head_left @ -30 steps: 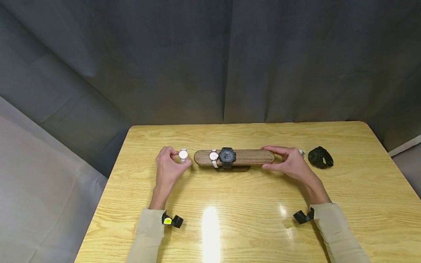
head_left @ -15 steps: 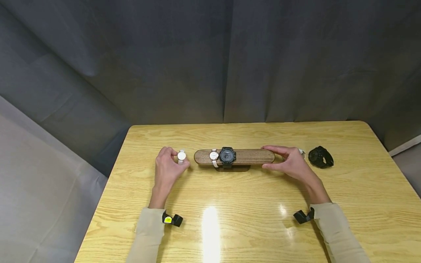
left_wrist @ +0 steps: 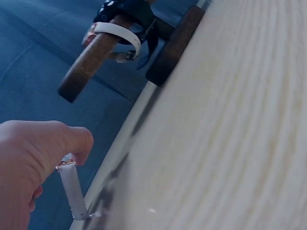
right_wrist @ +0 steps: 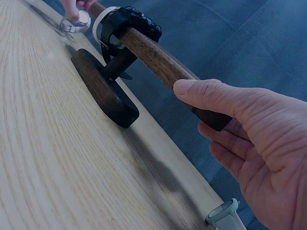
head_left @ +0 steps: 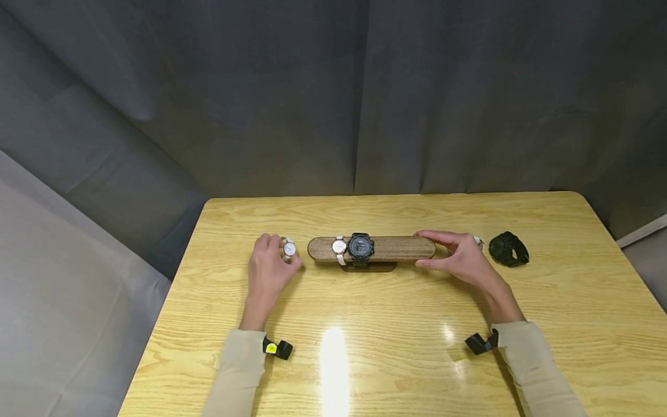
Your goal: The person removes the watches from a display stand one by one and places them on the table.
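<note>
My left hand (head_left: 268, 267) pinches a white-strapped wristwatch (head_left: 289, 249) by its case, just left of the wooden watch stand (head_left: 401, 248). In the left wrist view its white strap (left_wrist: 73, 191) hangs down close to the tabletop. My right hand (head_left: 461, 258) grips the right end of the stand's bar, thumb on the near side and fingers on the far side. Looped on the bar, left of its middle, are a white-strapped watch (head_left: 339, 247) and, beside it, a chunky black digital watch (head_left: 360, 247).
A black watch (head_left: 508, 249) lies on the wooden table (head_left: 385, 347) right of my right hand. Partly hidden behind that hand is a pale-green-strapped watch (right_wrist: 224, 215). A dark grey curtain (head_left: 281, 104) hangs along the table's back edge.
The watch in my left hand has tilted, and its dial now faces more toward the right. That hand turned slightly and shifted a little. My right hand and the stand have stayed put.
</note>
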Tool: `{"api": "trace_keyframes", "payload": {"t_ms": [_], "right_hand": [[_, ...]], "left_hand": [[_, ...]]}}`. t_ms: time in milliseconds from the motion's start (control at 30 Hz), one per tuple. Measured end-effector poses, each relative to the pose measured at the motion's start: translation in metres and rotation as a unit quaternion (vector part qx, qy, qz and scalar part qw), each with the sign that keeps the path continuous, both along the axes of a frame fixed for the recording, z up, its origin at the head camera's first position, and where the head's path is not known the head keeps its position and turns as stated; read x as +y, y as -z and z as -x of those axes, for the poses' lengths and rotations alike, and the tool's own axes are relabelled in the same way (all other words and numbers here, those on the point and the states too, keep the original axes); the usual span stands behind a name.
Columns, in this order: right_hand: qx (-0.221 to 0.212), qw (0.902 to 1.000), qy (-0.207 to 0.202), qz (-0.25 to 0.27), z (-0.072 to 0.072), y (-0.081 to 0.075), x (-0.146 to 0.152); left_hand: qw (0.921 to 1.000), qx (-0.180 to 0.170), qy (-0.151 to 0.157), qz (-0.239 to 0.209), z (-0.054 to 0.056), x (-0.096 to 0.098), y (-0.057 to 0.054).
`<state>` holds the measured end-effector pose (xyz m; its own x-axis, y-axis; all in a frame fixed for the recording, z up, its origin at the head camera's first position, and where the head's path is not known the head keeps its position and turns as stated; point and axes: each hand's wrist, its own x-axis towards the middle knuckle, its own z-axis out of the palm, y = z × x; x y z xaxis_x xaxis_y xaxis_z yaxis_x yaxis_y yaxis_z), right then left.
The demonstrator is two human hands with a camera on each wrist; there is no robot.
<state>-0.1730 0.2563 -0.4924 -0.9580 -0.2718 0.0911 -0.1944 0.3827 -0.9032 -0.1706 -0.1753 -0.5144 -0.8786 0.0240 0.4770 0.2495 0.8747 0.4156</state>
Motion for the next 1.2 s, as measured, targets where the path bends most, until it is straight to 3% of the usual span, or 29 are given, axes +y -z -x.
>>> {"api": "trace_keyframes", "payload": {"t_ms": [233,733,1200], "right_hand": [[0.002,1.0,-0.004,-0.004,0.0,0.001,0.001],[0.009,0.9999,-0.003,-0.008,0.001,0.003,0.001],[0.013,0.9998,-0.012,-0.014,0.001,0.004,0.002]], "left_hand": [[0.9994,0.028,0.011,0.018,0.002,0.0,0.008],[0.9989,0.031,0.018,0.029,0.004,-0.001,0.015],[0.9974,0.036,0.028,0.056,0.005,-0.001,0.014]]}}
